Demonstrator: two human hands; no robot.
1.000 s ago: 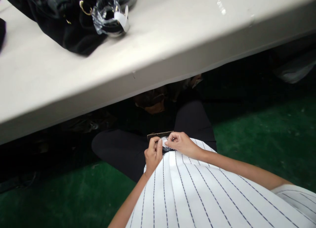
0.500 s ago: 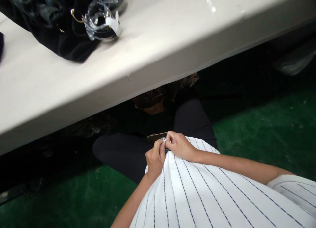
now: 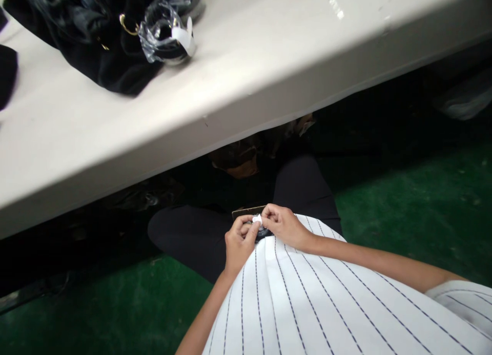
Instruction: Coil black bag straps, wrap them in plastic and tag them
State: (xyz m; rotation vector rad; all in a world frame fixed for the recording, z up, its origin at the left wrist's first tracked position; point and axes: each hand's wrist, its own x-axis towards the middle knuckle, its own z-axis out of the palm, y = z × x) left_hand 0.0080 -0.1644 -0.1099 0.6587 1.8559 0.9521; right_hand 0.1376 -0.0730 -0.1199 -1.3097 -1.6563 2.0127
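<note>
In my lap, a small white tag (image 3: pixel 257 220) is pinched between the fingers of my left hand (image 3: pixel 239 245) and my right hand (image 3: pixel 287 228). Both hands are closed at the fingertips and almost meet. Just beneath them a dark, shiny bundle (image 3: pixel 263 233) rests against my striped shirt, partly covered by the fingers. It looks like the plastic-wrapped black roll (image 3: pixel 166 37) on the table, which also carries a white tag. Behind my hands the edge of a thin brown board (image 3: pixel 246 211) shows.
A long white table (image 3: pixel 246 63) runs across in front of my knees. Black cloth (image 3: pixel 111 63) with a gold ring (image 3: pixel 126 25) lies at its left. Under the table a brown bag or box (image 3: pixel 242 163) is dimly visible. The floor (image 3: pixel 415 206) is green.
My fingers have parted slightly, so the white tag and the dark bundle show more clearly. The whole view has shifted a little.
</note>
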